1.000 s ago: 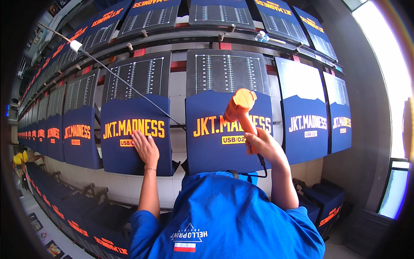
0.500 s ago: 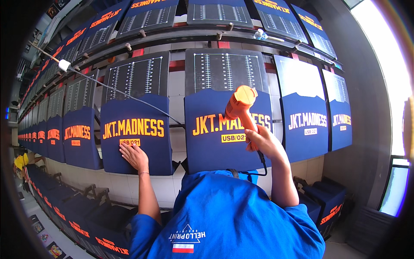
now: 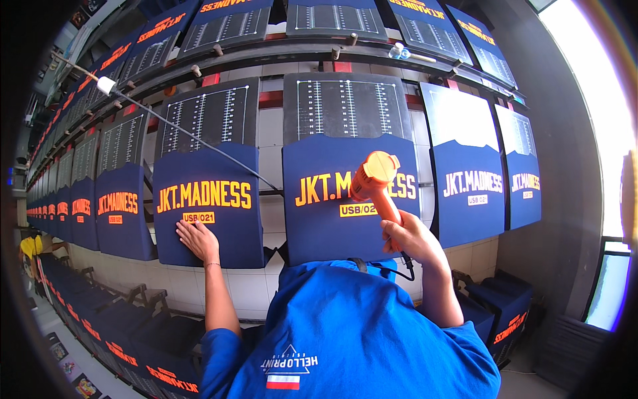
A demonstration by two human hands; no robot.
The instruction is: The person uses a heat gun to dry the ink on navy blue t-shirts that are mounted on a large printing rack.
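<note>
The orange heat gun (image 3: pixel 379 174) is above the middle printed navy T-shirt (image 3: pixel 319 241), the right hand's grip (image 3: pixel 415 238) wrapped round its handle. It looks rigid and fairly light; the handle is the sensible hold, since the barrel may be hot, and the black cord (image 3: pixel 408 269) could tug. The left hand (image 3: pixel 199 241) lies flat, fingers extended and grasping nothing, on the neighbouring navy T-shirt (image 3: pixel 232 243); this cloth should be soft and easily creased, best handled by its unprinted parts. Beyond are black printing boards (image 3: pixel 347 110). Whether the small clear-and-blue item (image 3: pixel 399 51) on the rail (image 3: pixel 286 50) is a container, I cannot tell.
</note>
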